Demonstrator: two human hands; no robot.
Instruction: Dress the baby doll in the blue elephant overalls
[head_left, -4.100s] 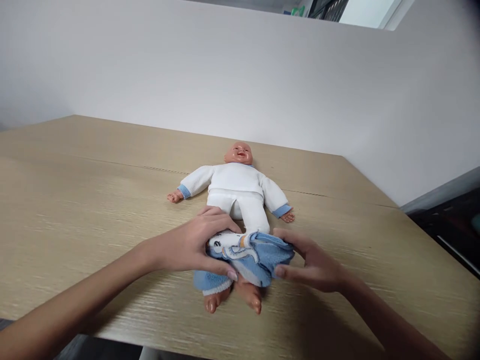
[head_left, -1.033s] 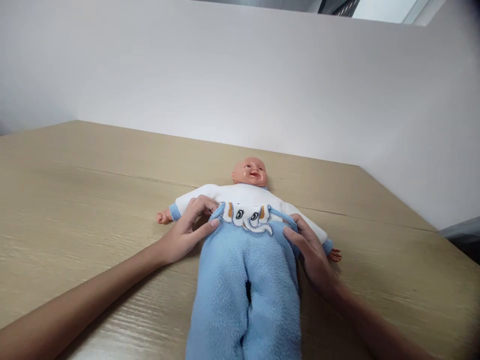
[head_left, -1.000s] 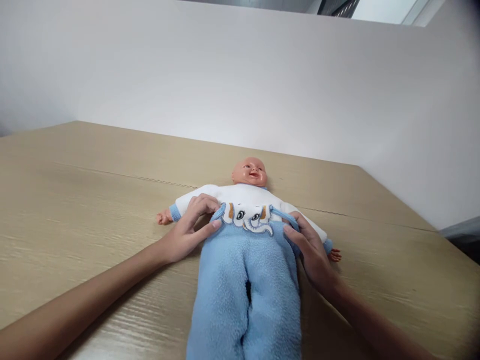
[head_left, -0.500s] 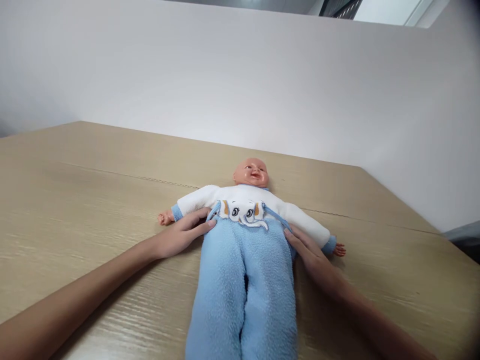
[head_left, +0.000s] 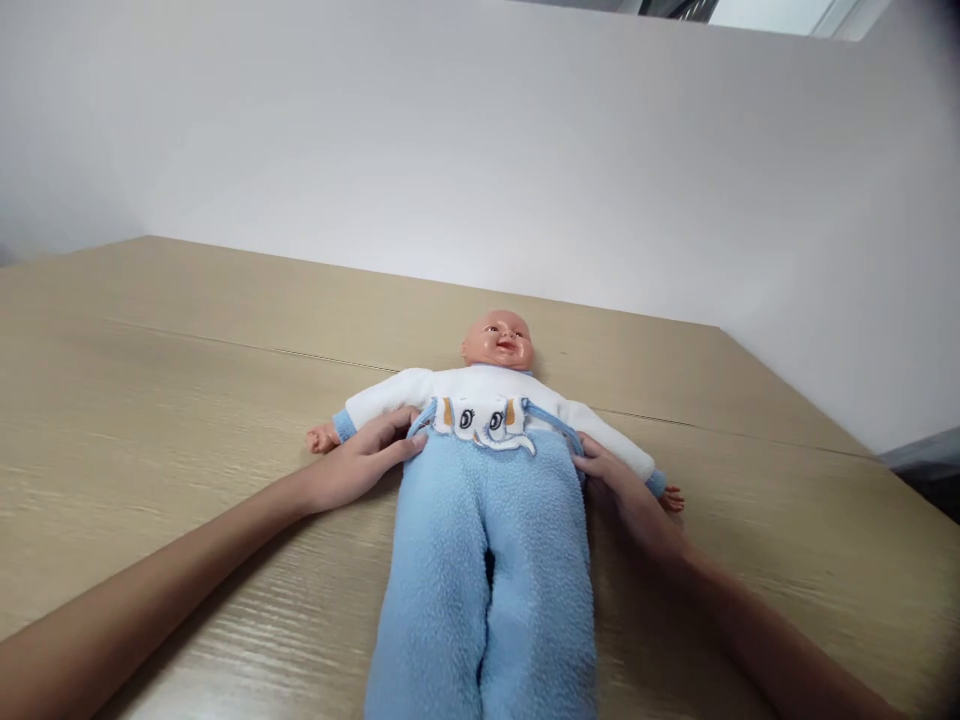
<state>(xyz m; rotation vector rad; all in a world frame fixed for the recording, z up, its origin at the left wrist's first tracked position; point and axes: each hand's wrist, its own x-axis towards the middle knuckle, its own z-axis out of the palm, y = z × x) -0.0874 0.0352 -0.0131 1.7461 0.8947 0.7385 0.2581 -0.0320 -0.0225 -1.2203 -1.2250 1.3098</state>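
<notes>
Blue fleece trousers (head_left: 487, 560), worn by the doll (head_left: 498, 338), run toward me and out of view below; their elephant-faced bib (head_left: 480, 420) overlaps the white top (head_left: 390, 395). The doll lies face up, arms outspread, which seems to leave both flanks within reach. My left hand (head_left: 352, 470) and right hand (head_left: 630, 500) pinch the trousers at opposite edges, presumably to keep the fabric level. The wooden table (head_left: 225, 420) supports everything; beyond stands a pale wall (head_left: 450, 150).

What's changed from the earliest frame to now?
Blue pants went up: bunched around the doll's lower legs then, up over its waist now, elephant patch over the white top. Left grip and right grip moved up too, now at the pants' sides. Doll stays on its back, arms out, on the table.
</notes>
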